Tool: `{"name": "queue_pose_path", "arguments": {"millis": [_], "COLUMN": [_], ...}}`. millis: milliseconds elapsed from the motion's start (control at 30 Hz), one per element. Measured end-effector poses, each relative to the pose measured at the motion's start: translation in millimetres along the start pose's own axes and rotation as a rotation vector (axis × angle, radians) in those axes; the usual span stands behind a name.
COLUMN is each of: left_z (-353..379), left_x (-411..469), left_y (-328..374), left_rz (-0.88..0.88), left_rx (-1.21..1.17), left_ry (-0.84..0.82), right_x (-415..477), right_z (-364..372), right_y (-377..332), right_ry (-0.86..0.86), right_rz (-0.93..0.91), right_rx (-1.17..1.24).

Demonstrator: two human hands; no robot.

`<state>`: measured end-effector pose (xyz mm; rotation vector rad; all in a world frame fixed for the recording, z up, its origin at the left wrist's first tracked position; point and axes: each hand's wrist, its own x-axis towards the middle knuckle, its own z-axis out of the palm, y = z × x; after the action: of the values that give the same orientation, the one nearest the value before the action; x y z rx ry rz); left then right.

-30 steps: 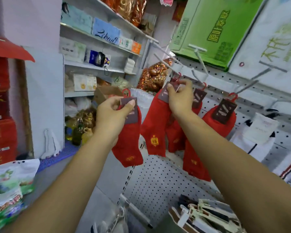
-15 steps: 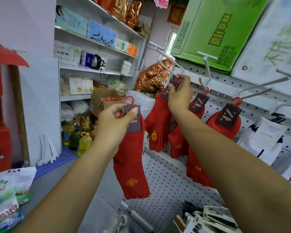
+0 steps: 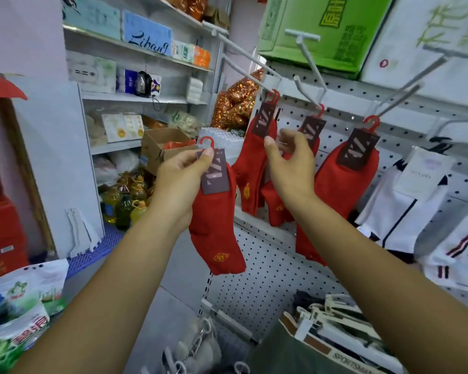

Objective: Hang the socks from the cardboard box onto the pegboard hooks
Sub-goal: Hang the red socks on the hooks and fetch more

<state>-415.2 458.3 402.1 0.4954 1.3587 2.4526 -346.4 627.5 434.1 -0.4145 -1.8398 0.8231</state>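
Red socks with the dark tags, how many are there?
4 red socks. The left hand holds one; three hang on white pegboard hooks: left, middle (partly behind the right hand), right. More may hide behind them or in the brown cardboard box.

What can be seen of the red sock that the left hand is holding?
The red sock looks like knitted fabric, with a small gold emblem near the toe. A dark brown card label wraps its top, and a red plastic hook stands above it. The left hand pinches the label, thumb on its front. The sock hangs down freely, toe toward lower right, on no peg yet.
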Motion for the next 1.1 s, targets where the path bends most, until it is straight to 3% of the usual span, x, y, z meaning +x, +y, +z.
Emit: {"name": "queue_pose_path", "arguments": {"millis": [200,367,567,767,1100], "left_z": [42,76,103,117,139], "left_x": [-12,-20,-26,-21,12], "left_y": [-3,-12,-28,-4,29], "left_rz": [-0.069,-0.116,-0.256,0.097,0.274], "left_rx": [-0.055,-0.034,-0.036,0.207,0.191], "left_ry": [-0.127,-0.21,-0.279,-0.125,-0.299], "right_x": [-39,-44,-46,-20,36], "right_z": [-44,-78,-101,-101,-63], "right_y": [-11,-9,8,14,5], "right_ry": [-0.397,-0.512,-0.411,-0.141,0.098], "right_rz": [0.226,0.209,0.12,0.023,-0.11], "right_rx": [0.273,0.248,0.228,0.15,0.178]}}
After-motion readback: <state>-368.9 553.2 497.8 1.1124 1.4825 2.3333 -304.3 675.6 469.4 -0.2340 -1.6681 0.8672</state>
